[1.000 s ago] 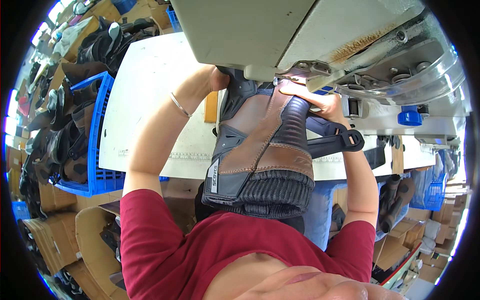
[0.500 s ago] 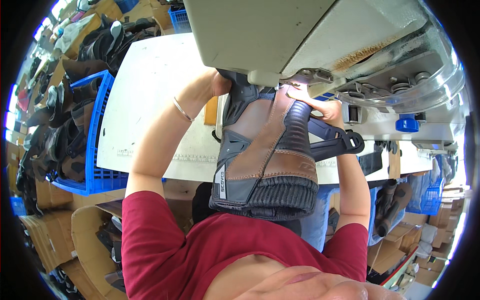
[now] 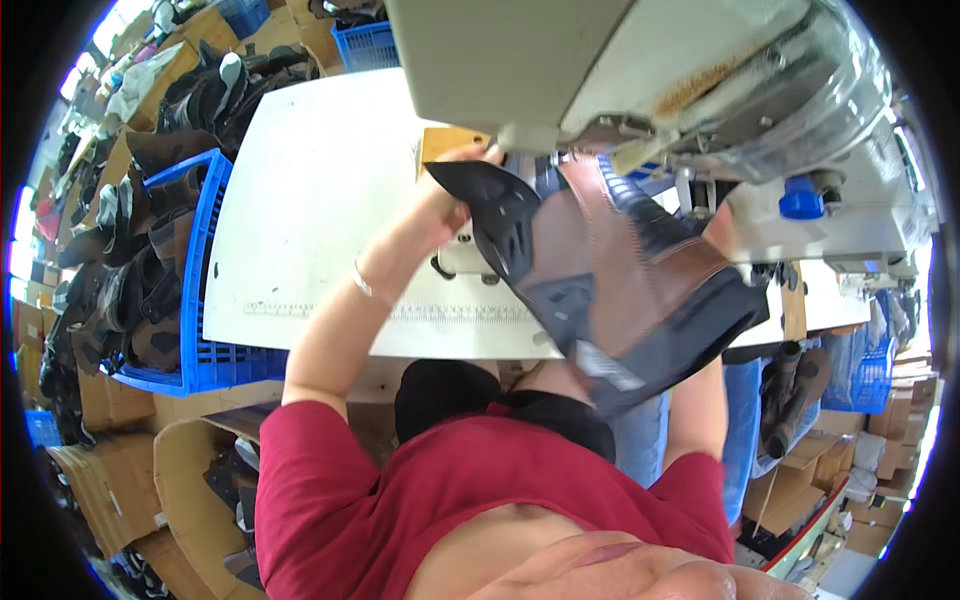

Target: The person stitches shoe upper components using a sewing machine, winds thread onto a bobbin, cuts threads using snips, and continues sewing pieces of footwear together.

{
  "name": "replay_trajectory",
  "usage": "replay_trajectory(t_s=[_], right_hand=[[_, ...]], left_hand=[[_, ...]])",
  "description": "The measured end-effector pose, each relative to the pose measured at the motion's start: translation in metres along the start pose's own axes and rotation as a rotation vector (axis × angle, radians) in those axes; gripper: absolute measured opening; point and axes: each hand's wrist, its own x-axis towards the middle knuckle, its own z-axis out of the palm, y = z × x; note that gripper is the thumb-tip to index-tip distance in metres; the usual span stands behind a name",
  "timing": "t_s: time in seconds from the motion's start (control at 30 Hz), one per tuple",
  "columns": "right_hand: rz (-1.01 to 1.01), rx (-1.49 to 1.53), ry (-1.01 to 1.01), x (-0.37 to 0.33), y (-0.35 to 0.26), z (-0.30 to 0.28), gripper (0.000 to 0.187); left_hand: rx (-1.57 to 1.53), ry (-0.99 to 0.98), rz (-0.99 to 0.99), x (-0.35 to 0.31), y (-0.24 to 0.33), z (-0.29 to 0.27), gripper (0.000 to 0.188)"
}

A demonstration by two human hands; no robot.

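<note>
A brown and black boot upper (image 3: 620, 270) hangs tilted in front of the sewing machine (image 3: 500, 75), its ribbed collar end toward the lower right. At its right edge is my right hand (image 3: 722, 232), closed on the upper, though most of the fingers are hidden behind it. My left hand (image 3: 455, 200) is beside the pointed black flap at the upper's other end. Its fingers reach up near the machine's sewing point; blur and the flap hide whether they grip. A bracelet (image 3: 361, 279) circles my left wrist.
A white work table (image 3: 300, 220) with a printed ruler edge spreads to the left. Beside it stands a blue crate (image 3: 205, 260) of boot uppers. A yellow block (image 3: 445, 145) sits by the machine. Cardboard boxes (image 3: 110, 490) fill the lower left.
The boot upper has swung its collar end to the right and moved away from my body. My right hand has shifted right; my left hand is now lower and partly behind the flap.
</note>
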Motion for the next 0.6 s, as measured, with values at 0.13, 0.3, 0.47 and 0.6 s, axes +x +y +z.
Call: replay_trajectory(t_s=[0.13, 0.3, 0.47, 0.6], right_hand=[[-0.676, -0.046, -0.005, -0.061, -0.079, 0.022, 0.044], [-0.618, -0.695, -0.064, -0.042, -0.066, 0.022, 0.043], [-0.263, -0.326, -0.107, 0.018, -0.037, 0.004, 0.039], [-0.183, -0.231, -0.052, 0.024, -0.040, 0.005, 0.035]], left_hand=[[0.060, -0.041, 0.016, -0.018, -0.006, 0.023, 0.014], [0.144, -0.042, 0.035, -0.024, 0.016, 0.017, 0.018], [0.123, -0.004, 0.086, -0.019, 0.015, 0.037, 0.024], [0.120, -0.062, 0.203, -0.009, 0.007, 0.036, 0.026]])
